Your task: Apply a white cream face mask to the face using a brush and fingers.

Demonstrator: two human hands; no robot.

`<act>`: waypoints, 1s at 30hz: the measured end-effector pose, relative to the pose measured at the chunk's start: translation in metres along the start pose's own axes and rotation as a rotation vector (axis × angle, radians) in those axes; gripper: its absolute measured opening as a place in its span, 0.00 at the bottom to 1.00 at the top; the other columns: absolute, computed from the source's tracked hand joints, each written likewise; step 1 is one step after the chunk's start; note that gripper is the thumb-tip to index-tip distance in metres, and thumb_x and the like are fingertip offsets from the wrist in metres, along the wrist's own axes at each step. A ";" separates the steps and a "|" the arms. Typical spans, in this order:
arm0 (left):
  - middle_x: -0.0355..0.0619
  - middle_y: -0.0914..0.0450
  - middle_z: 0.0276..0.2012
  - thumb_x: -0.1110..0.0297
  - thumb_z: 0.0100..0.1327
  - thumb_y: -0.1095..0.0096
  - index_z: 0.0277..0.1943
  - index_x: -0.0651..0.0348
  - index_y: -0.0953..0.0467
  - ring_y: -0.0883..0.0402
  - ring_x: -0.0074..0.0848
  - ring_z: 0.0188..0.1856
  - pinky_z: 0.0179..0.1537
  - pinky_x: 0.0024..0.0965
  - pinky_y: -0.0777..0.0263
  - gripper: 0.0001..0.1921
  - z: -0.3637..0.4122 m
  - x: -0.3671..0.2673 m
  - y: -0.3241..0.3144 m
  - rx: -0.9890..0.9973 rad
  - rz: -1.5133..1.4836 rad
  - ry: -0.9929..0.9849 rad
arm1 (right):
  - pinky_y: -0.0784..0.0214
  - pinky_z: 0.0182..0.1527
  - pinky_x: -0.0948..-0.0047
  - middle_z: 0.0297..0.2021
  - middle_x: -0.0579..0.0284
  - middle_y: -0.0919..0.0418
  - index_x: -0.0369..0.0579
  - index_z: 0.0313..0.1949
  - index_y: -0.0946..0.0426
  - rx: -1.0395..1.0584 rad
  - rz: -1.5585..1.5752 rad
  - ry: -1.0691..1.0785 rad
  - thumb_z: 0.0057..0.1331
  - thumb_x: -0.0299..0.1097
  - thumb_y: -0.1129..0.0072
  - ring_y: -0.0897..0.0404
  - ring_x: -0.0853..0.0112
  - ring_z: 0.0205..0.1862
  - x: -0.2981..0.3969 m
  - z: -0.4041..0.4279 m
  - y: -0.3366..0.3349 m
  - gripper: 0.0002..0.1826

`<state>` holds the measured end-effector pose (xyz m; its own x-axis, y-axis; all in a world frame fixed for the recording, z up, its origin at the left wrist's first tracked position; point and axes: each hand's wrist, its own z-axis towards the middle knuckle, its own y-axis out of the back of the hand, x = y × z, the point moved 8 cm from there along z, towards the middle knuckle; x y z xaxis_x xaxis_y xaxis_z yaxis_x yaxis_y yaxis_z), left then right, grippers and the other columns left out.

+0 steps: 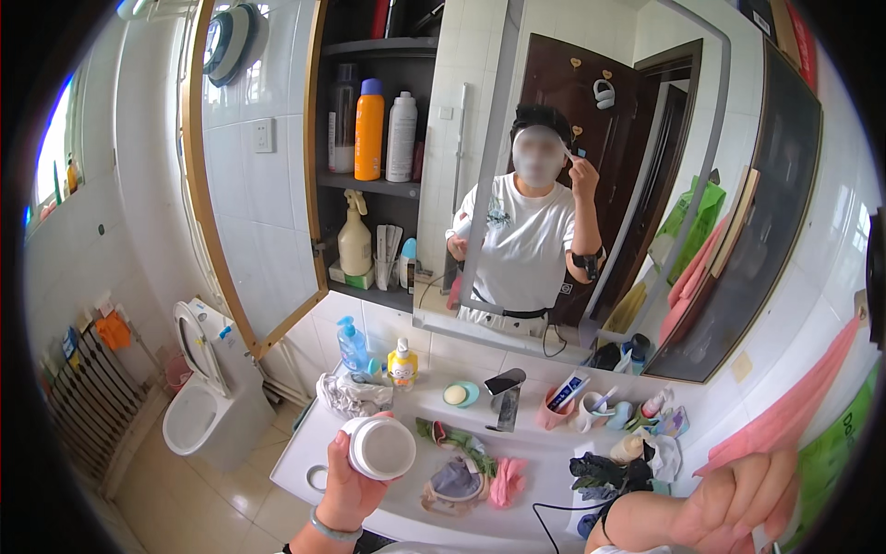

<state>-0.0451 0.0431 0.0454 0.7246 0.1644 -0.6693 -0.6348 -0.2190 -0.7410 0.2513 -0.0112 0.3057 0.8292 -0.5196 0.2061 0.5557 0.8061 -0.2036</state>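
My left hand (349,492) holds a round white jar (383,448) above the left side of the sink counter. A bracelet circles that wrist. At the lower right, my right hand (744,498) is raised near the picture's rim, its fingers curled around a thin pale item that is mostly hidden. In the mirror (540,228), the reflection shows a slim whitish stick in the raised hand, at the side of the head. Below the hands, the white sink basin (415,530) holds a pink cloth (508,483), a beige and grey garment (453,485) and a green patterned cloth (457,440).
Behind the basin stand a faucet (507,408), soap dish (460,394), blue pump bottle (352,344) and pink cup (556,408). Dark cloths (609,474) lie at right. An open cabinet (369,181) holds spray bottles. The toilet (214,388) stands left; a pink towel (796,408) hangs right.
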 end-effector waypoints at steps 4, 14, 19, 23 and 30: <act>0.40 0.22 0.38 0.32 0.65 0.61 0.60 0.61 0.31 0.23 0.27 0.34 0.30 0.29 0.33 0.38 0.000 0.001 -0.006 0.034 0.012 0.007 | 0.49 0.27 0.74 0.29 0.59 0.38 0.39 0.38 0.25 -0.024 -0.004 0.043 0.61 0.27 0.37 0.41 0.72 0.29 0.015 -0.010 0.012 0.09; 0.41 0.23 0.37 0.35 0.67 0.62 0.60 0.62 0.31 0.27 0.27 0.32 0.29 0.29 0.34 0.37 -0.001 0.001 -0.013 0.002 0.005 -0.002 | 0.47 0.25 0.76 0.29 0.61 0.36 0.41 0.37 0.23 0.046 -0.054 0.032 0.57 0.31 0.32 0.39 0.73 0.27 0.009 -0.012 -0.010 0.11; 0.41 0.23 0.38 0.35 0.67 0.62 0.59 0.62 0.31 0.26 0.27 0.33 0.30 0.29 0.34 0.36 -0.002 -0.001 -0.008 0.031 0.017 -0.012 | 0.44 0.23 0.77 0.27 0.62 0.36 0.42 0.33 0.22 0.100 0.068 0.157 0.55 0.29 0.32 0.38 0.74 0.26 0.019 -0.035 -0.001 0.09; 0.41 0.23 0.38 0.34 0.66 0.62 0.59 0.61 0.31 0.26 0.26 0.34 0.30 0.29 0.34 0.36 -0.004 -0.004 -0.009 0.008 0.033 -0.007 | 0.45 0.23 0.78 0.26 0.63 0.36 0.43 0.31 0.23 -0.021 0.244 0.179 0.54 0.28 0.32 0.38 0.74 0.25 0.010 -0.037 0.011 0.08; 0.40 0.23 0.39 0.34 0.66 0.61 0.59 0.60 0.31 0.25 0.25 0.35 0.31 0.30 0.32 0.37 0.000 0.002 -0.010 0.053 0.016 0.015 | 0.51 0.25 0.75 0.25 0.64 0.39 0.43 0.32 0.25 0.100 0.242 0.169 0.56 0.28 0.36 0.41 0.75 0.26 0.004 -0.034 -0.003 0.07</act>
<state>-0.0370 0.0455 0.0518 0.7181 0.1467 -0.6803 -0.6591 -0.1705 -0.7325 0.2549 -0.0254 0.2748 0.9397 -0.3421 -0.0005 0.3391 0.9316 -0.1309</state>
